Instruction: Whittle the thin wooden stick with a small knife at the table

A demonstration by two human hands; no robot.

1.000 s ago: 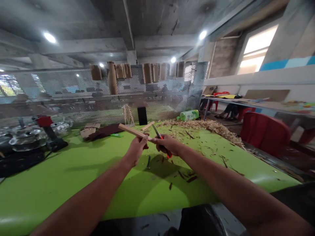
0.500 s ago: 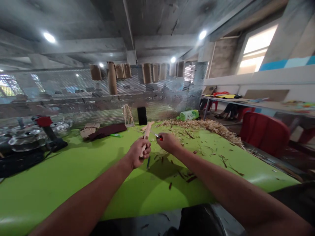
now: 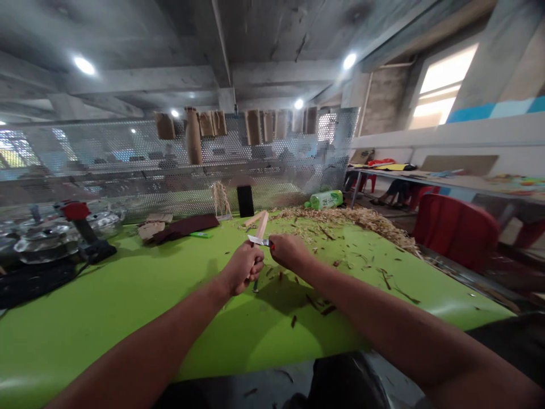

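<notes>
Left hand (image 3: 246, 267): fingers curling tight around wood strip (image 3: 262, 225), strip pointing away above green tabletop (image 3: 140, 324)
Right hand (image 3: 289, 250): fist closing on red handle of knife (image 3: 258, 240)
Blade: lying across strip
Shavings (image 3: 366, 221): covering far right tabletop

hands (image 3: 246, 268) (image 3: 288, 251): 2 | knife (image 3: 258, 241): 1 | wood strips (image 3: 262, 224) (image 3: 254, 218): 2 | bottle (image 3: 326, 199): 1 | black slab (image 3: 245, 201): 1

A: Any readable text?
B: None for sure. Green bottle (image 3: 315, 201) has a label (image 3: 328, 199) with big character-like marks, too blurry to read.
A: Brands, numbers, signs?
B: Can't make out any.
</notes>
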